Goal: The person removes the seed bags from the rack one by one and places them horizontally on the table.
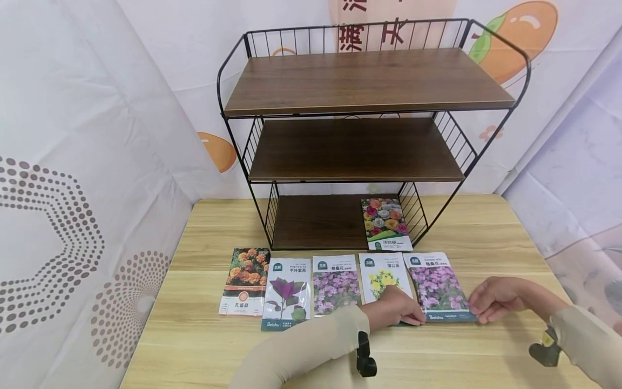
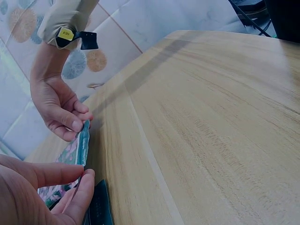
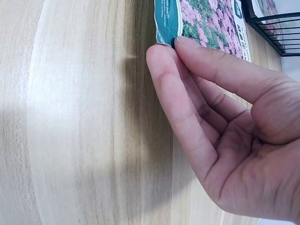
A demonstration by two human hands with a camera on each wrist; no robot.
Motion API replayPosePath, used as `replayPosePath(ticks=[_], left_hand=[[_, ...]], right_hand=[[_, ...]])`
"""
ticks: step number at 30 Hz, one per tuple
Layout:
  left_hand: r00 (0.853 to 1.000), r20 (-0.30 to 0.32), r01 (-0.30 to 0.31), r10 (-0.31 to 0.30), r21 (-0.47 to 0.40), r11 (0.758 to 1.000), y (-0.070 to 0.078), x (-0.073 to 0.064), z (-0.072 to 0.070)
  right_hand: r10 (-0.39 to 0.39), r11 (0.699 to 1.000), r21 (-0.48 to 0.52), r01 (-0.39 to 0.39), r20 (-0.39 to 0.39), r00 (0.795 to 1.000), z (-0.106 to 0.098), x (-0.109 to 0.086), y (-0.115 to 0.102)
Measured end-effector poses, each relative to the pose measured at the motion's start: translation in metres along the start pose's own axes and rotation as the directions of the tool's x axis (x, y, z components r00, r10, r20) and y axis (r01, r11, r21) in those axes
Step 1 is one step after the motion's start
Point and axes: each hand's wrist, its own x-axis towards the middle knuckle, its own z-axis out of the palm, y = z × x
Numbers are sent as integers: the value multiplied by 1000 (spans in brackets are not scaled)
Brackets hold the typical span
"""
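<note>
At the right end of a row lies a seed packet with pink-purple flowers (image 1: 439,286). My left hand (image 1: 396,307) pinches its lower left corner between thumb and fingers. The lower right corner is pinched by my right hand (image 1: 495,299). In the left wrist view the packet's teal bottom edge (image 2: 83,147) is raised off the table. The right wrist view shows thumb and forefinger on the packet's teal corner (image 3: 168,23). Under my left forearm, partly hidden, is a packet with yellow flowers (image 1: 386,273).
Further left lie a purple-flower packet (image 1: 335,283), a purple-leaf packet (image 1: 286,292) and an orange-marigold packet (image 1: 247,275). Behind them stands a black wire rack with three brown shelves (image 1: 359,148). A packet with multicoloured flowers (image 1: 386,221) lies on its bottom shelf, at the right.
</note>
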Motion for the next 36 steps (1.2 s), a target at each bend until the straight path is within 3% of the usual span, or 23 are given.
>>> replayPosePath(ticks=[12, 27, 36], left_hand=[[999, -49, -13, 15, 38, 999, 3, -7, 1], [1000, -22, -13, 14, 34, 999, 2, -9, -1], [1000, -12, -16, 16, 8, 1000, 0, -8, -2]], right_hand=[[15, 999, -36, -16, -45, 999, 3, 1, 1], [36, 993, -108, -49, -124, 992, 6, -5, -4], [-30, 993, -114, 20, -91, 995, 2, -6, -12]])
